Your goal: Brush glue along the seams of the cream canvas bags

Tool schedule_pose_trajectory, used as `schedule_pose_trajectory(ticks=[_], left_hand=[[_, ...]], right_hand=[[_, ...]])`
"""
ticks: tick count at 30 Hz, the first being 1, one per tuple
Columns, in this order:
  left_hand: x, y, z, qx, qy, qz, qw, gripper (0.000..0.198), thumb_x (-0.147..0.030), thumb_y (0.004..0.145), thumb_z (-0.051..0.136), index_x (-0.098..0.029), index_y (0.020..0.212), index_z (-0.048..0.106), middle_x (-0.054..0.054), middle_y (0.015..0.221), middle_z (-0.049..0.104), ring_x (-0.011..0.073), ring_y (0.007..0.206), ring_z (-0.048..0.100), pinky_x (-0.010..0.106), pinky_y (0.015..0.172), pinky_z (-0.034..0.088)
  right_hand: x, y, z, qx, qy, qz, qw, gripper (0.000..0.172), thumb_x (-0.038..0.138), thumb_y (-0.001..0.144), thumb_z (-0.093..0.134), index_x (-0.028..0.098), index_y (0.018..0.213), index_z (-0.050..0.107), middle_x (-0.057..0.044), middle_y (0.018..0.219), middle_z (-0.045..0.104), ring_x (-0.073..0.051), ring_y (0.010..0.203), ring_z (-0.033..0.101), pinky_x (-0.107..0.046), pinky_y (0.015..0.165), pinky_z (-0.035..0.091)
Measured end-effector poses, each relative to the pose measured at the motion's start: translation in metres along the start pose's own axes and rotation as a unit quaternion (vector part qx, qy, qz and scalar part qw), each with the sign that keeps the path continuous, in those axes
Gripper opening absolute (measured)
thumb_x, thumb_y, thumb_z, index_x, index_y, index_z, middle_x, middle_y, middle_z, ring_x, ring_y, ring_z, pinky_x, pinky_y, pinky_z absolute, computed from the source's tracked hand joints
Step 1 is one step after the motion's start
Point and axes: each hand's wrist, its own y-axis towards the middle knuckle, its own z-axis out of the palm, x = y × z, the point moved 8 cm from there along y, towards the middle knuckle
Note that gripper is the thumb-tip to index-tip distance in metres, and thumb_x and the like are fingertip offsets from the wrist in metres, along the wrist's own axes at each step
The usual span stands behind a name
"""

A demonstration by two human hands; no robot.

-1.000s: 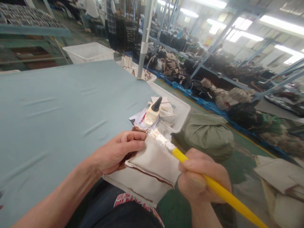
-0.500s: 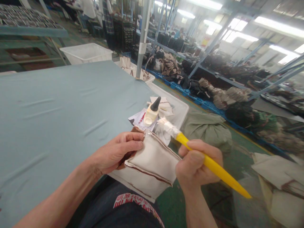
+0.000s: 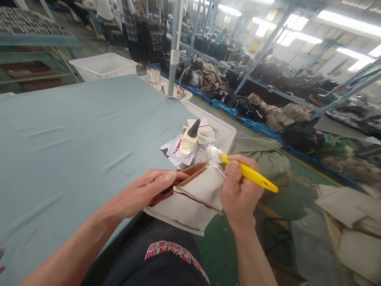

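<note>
A cream leather pouch piece (image 3: pixel 205 186) with brown raw edges and a brown inner side is held above my lap, its open side facing left. My left hand (image 3: pixel 150 188) is closed on its left part, with the fingers partly hidden in the opening and the thumb on top. My right hand (image 3: pixel 242 192) grips a yellow-handled brush (image 3: pixel 258 178), its white-coated bristles pointing left at the pouch's far corner. The right fingers also sit against the pouch's right edge. Just beyond stands a cream bottle (image 3: pixel 189 143) with a black nozzle, on some papers (image 3: pixel 172 151).
A blue-green covered table (image 3: pixel 74 119) spreads to the left. A white tray (image 3: pixel 228 133) with cream pieces (image 3: pixel 205 133) adjoins its right edge. A metal post (image 3: pixel 175 55) rises at the far corner. A green sack (image 3: pixel 262 155) and stacked cream pieces (image 3: pixel 351 210) lie at right.
The brush has come down to the pouch's far corner, its handle drawn in to the left. The pouch has turned and its brown opening shows wider, with my left fingers further inside.
</note>
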Motion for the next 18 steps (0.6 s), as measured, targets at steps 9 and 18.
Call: schedule_pose_trajectory(ticks=[9,18], left_hand=[[-0.022,-0.012,0.025,0.037,0.241,0.158,0.957,0.025,-0.031,0.105,0.058,-0.017,0.097,0.077,0.001,0.08,0.072,0.0117,0.068,0.059,0.018,0.064,0.044],[-0.017,-0.017,0.017,0.001,0.243,0.177,0.954,0.04,-0.047,0.108,0.056,-0.017,0.09,0.074,0.005,0.08,0.072,0.0159,0.072,0.059,0.023,0.071,0.046]], right_hand=[[-0.017,0.007,0.019,0.025,0.002,0.023,0.999,0.028,0.035,0.111,0.049,0.017,0.104,0.069,-0.006,0.09,0.077,-0.018,0.077,0.074,-0.028,0.071,0.056],[-0.016,-0.008,-0.023,-0.066,0.274,0.096,0.955,0.023,0.038,0.108,0.061,0.02,0.097,0.069,0.006,0.06,0.058,-0.011,0.044,0.048,-0.024,0.042,0.039]])
